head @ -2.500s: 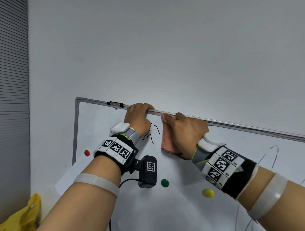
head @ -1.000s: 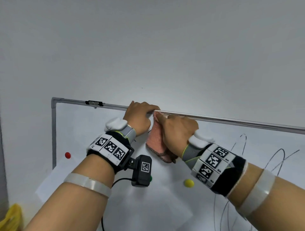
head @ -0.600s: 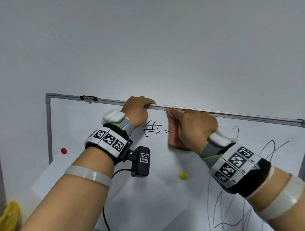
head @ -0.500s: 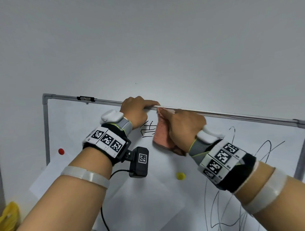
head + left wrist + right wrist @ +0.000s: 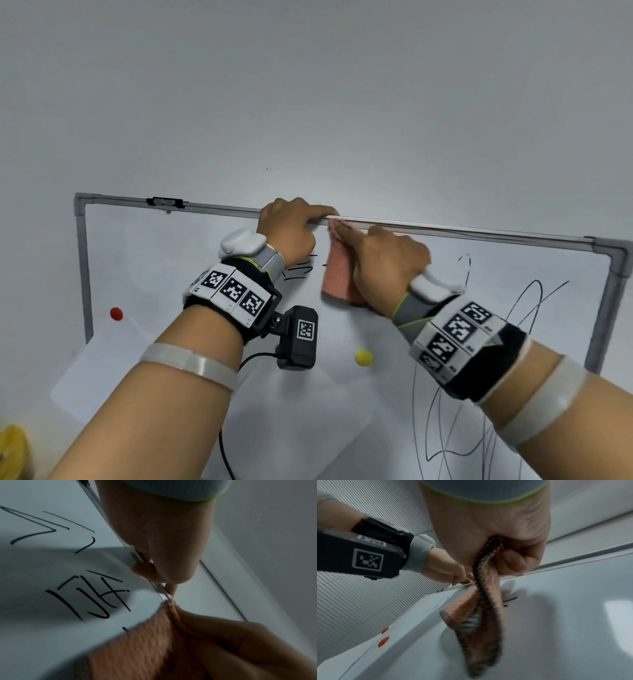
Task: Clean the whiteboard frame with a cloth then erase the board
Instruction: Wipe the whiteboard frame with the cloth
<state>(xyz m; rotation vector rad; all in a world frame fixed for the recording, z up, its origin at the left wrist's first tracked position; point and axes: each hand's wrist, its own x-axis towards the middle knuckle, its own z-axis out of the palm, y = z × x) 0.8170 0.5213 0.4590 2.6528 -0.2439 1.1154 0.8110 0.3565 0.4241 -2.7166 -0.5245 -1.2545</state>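
A whiteboard point(image 5: 171, 274) with a grey metal frame point(image 5: 479, 233) hangs on the wall, with black marker scribbles on it. My left hand point(image 5: 291, 226) grips the top frame rail, fingers curled over its edge. Just to its right, my right hand point(image 5: 383, 260) holds a pink cloth point(image 5: 337, 274) and presses its top against the same rail. In the left wrist view the left fingers point(image 5: 163, 566) clamp the rail point(image 5: 96, 497) with the cloth point(image 5: 137, 642) touching it just beyond. The right wrist view has the cloth point(image 5: 481, 608) hanging from my right fist point(image 5: 505, 555).
A red magnet point(image 5: 116, 313) and a yellow magnet point(image 5: 363, 357) pin white paper sheets point(image 5: 102, 370) to the board. A black clip point(image 5: 166, 202) sits on the top rail at left. The frame's right corner point(image 5: 613, 250) is near. A yellow object point(image 5: 12, 452) lies bottom left.
My right hand has slid the cloth back and forth along the top rail, right then left again, ending beside the left hand. The left hand stays gripping the rail.
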